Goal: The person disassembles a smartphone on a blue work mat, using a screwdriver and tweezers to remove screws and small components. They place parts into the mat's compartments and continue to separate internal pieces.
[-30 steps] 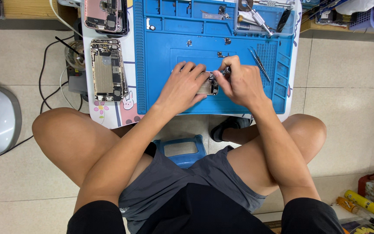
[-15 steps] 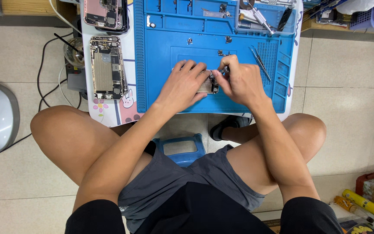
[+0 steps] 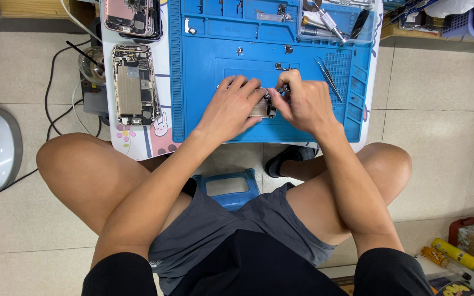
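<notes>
A: Small metal part (image 3: 263, 104) is sitting mid-frame on the blue mat (image 3: 204, 82), left hand (image 3: 231, 107) fingers gripping it.

B: Right hand (image 3: 302, 101) is pinching a thin tool; I'd be keeping pressure light.

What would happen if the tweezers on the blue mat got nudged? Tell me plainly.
The tweezers look thin and metallic, so probably light and stiff. Lying flat on the ridged blue mat, they would likely slide a little rather than roll. Their fine tips seem easy to bend if pressed hard.
</notes>
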